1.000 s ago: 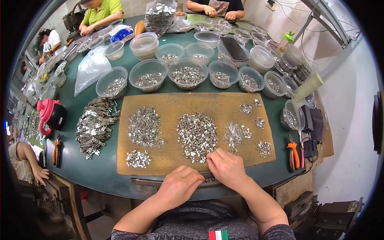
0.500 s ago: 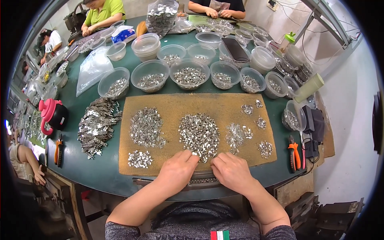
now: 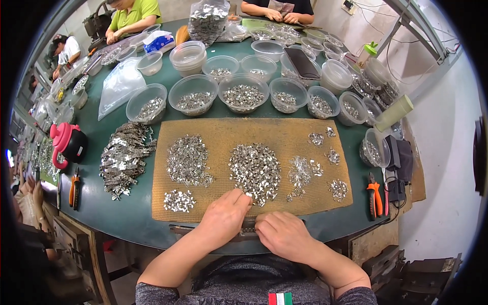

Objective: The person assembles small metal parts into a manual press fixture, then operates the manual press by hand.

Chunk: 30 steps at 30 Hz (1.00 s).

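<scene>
Both hands are at the front edge of a tan textured mat (image 3: pixel 218 131). My left hand (image 3: pixel 223 216) is closed in a pinch at the lower edge of the central heap of small silvery metal pieces (image 3: pixel 254 170); whatever its fingertips hold is too small to make out. Beside it, my right hand (image 3: pixel 284 233) is curled over a dark slotted metal bar (image 3: pixel 247 236) along the table edge, its fingertips hidden. More metal pieces lie sorted on the mat: a large heap (image 3: pixel 188 160) and a small one (image 3: pixel 179 201) at left, thin bits (image 3: pixel 301 173) at right.
Clear plastic bowls (image 3: pixel 243 93) of metal pieces line the mat's far side. Stacked metal strips (image 3: pixel 124 160), a pink-and-black jug (image 3: pixel 68 142) and pliers (image 3: pixel 74 189) lie left; orange-handled cutters (image 3: pixel 374 195) lie right. A phone (image 3: pixel 302 63) rests on bowls. Co-workers sit across the table.
My right hand has moved left and toward me, from the heap's lower edge down to the metal bar. My left hand stays nearly in place.
</scene>
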Each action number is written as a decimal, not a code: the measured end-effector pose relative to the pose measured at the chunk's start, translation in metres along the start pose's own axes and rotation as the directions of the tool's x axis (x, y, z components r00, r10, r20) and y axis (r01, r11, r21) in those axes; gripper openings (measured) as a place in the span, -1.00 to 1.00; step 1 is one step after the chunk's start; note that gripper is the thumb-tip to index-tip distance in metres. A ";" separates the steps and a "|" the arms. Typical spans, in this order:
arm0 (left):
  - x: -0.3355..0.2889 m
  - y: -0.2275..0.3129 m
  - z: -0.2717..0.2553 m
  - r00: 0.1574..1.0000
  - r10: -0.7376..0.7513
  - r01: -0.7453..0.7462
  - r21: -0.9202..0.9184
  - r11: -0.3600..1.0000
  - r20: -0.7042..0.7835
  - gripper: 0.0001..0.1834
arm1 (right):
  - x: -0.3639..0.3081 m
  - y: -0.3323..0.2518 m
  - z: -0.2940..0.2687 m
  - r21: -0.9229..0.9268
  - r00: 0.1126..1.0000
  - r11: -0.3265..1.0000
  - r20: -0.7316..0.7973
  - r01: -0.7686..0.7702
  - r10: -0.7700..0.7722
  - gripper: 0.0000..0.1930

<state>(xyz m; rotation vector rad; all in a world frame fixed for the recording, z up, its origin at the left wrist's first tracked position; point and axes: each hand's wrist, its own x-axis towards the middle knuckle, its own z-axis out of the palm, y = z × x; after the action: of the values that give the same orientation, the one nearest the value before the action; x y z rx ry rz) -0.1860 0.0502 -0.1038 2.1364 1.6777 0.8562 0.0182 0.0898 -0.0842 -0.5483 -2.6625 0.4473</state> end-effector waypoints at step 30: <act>-0.037 -0.018 -0.025 0.993 -0.096 0.081 -0.199 0.977 -0.063 -0.89 | 0.014 -0.003 0.013 0.013 1.000 1.000 0.021 0.006 -0.006 -0.86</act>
<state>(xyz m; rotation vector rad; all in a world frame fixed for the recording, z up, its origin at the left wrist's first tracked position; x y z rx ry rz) -0.2211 0.0168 -0.1045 1.9067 1.6343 1.0380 -0.0001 0.0898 -0.0904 -0.5344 -2.6790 0.4712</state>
